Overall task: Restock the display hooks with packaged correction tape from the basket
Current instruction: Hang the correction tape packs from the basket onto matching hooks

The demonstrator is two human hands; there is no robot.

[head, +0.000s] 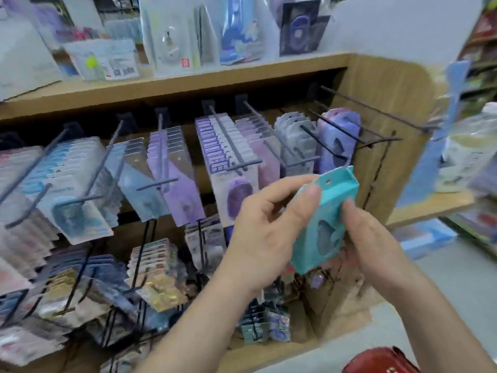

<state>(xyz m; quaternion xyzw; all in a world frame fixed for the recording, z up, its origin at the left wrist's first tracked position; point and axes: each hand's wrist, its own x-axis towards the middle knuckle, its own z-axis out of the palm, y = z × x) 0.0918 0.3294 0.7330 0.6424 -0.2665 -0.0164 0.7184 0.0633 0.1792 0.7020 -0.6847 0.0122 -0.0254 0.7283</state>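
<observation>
- The teal cardboard package is boxy, with a flat hang tab punched by a round hole and a cut-out front window. It is held tilted between both hands.
- The left hand pinches its upper edge.
- The right hand curls around its lower side.
- Behind the hands, thin black wire hooks carry rows of flat purple and blue carded packs.
- Below the right hand is a glossy red basket; its contents are hidden.
</observation>
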